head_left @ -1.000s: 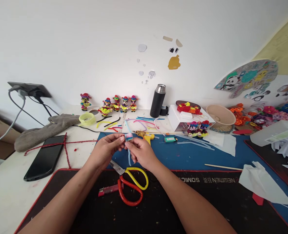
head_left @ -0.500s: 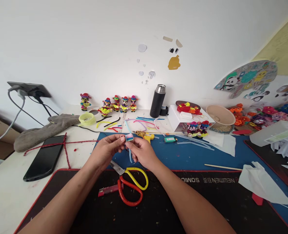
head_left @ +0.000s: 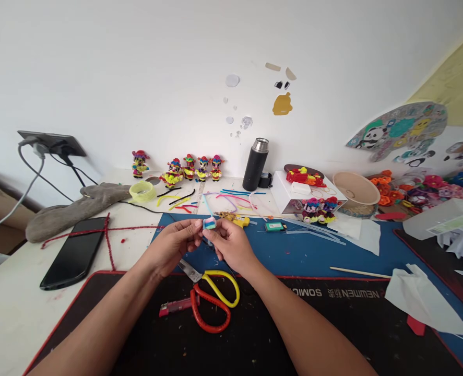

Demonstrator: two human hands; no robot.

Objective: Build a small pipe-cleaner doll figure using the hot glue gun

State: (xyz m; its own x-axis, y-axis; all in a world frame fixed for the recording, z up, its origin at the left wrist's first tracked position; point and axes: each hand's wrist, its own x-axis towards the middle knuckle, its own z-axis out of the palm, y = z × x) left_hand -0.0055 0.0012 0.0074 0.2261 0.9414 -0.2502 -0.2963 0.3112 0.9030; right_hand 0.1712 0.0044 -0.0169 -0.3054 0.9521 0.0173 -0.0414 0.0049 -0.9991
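The left hand pinches a small striped piece between thumb and fingers, and the right hand grips the same piece from its three o'clock side. The piece is held up near the middle of the view, over the blue mat, with a pale blue strip rising from it toward eleven o'clock; whether the two are joined is hard to tell. Just beyond the right hand, at three o'clock from the piece, lies a yellow glue gun. At six o'clock, scissors lie with their blades pointing between ten and eleven, the red handle over what looks like a pink lighter, partly on a black mat. Between eight and nine o'clock rests a phone with a red cord across it. A roll of tape sits at ten, and a black bottle stands upright at one
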